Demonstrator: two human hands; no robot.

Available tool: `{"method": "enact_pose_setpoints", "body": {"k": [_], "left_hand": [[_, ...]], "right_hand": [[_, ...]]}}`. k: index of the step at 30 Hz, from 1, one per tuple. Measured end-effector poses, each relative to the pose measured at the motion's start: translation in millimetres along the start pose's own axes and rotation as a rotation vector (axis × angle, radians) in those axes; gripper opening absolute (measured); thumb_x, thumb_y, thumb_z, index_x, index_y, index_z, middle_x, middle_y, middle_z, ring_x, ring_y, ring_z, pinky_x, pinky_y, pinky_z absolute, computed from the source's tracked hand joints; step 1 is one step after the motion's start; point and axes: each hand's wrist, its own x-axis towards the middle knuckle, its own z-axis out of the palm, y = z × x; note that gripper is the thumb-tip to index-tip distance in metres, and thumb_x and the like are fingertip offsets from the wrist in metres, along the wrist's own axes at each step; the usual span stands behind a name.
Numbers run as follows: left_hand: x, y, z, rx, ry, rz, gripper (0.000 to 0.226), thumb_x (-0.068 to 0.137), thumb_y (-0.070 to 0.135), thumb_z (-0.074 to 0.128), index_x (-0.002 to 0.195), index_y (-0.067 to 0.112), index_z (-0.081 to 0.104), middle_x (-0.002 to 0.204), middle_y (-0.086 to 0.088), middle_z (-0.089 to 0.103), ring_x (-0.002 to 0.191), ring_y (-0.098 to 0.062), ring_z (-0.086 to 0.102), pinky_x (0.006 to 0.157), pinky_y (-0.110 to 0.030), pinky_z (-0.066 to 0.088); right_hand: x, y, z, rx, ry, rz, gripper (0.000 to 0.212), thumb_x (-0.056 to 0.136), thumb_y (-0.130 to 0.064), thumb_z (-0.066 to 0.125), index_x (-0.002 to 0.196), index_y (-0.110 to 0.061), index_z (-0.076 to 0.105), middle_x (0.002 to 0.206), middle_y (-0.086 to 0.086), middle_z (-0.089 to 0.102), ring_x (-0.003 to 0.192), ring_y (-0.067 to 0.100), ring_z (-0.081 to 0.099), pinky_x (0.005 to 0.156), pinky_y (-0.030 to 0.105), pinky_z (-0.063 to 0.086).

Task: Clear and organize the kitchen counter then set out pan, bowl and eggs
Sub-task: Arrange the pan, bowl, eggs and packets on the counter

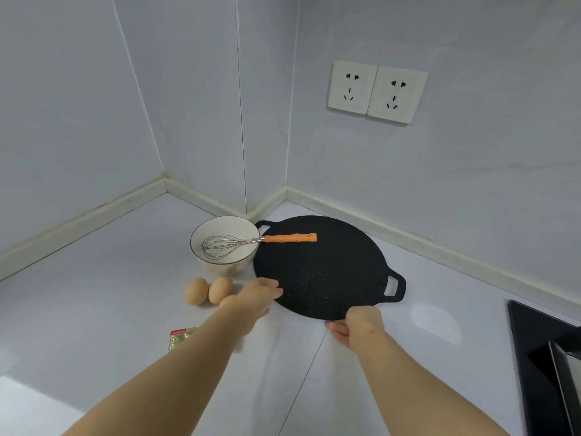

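A flat black pan (327,272) with two loop handles lies on the pale counter near the wall corner. Left of it, touching its rim, stands a white bowl (201,239) holding a wire whisk (220,245), whose orange handle reaches out over the pan. In front of the bowl lie brown eggs (197,291); two show fully and a third is half hidden behind my left hand (259,295). That hand rests its fairly straight fingers on the pan's left rim. My right hand (361,324) grips the pan's near edge, fingers curled under it.
A small red and gold packet (179,336) lies on the counter beside my left forearm. A black stove top (540,366) fills the right edge. Two wall sockets (377,91) sit above the pan. Something white (19,404) is at the bottom left corner.
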Motion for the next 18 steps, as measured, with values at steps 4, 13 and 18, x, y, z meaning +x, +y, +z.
{"method": "enact_pose_setpoints", "body": {"k": [4,13,18], "left_hand": [[-11.2,2.5,-16.7,0.049,-0.063,0.057,0.033,0.095,0.010,0.050,0.128,0.007,0.053,0.125,-0.009,0.055,0.115,-0.018,0.053,0.101,-0.031,0.045],[-58.1,-24.9,-101.4,0.128,0.029,0.265,0.013,0.095,0.011,0.049,0.095,0.014,0.061,0.089,-0.005,0.065,0.075,-0.013,0.061,0.067,-0.022,0.049],[-79.9,-63.9,-127.1,0.233,0.087,0.258,0.014,0.092,0.009,0.050,0.100,0.016,0.060,0.095,-0.005,0.059,0.084,-0.017,0.055,0.066,-0.020,0.043]], "right_hand": [[0.2,11.5,-11.0,-0.225,0.048,-0.156,0.023,0.094,-0.013,0.039,0.099,0.001,0.056,0.084,0.018,0.062,0.051,0.022,0.053,0.048,0.024,0.043],[-92.2,39.1,67.3,-0.550,-0.238,-0.679,0.034,0.090,-0.021,0.045,0.057,-0.018,0.036,0.062,-0.003,0.042,0.060,0.016,0.041,0.054,0.026,0.031],[-114.7,65.9,95.3,-0.583,-0.375,-0.660,0.017,0.089,-0.024,0.040,0.082,-0.020,0.054,0.092,0.005,0.063,0.090,0.027,0.061,0.080,0.037,0.052]]}}
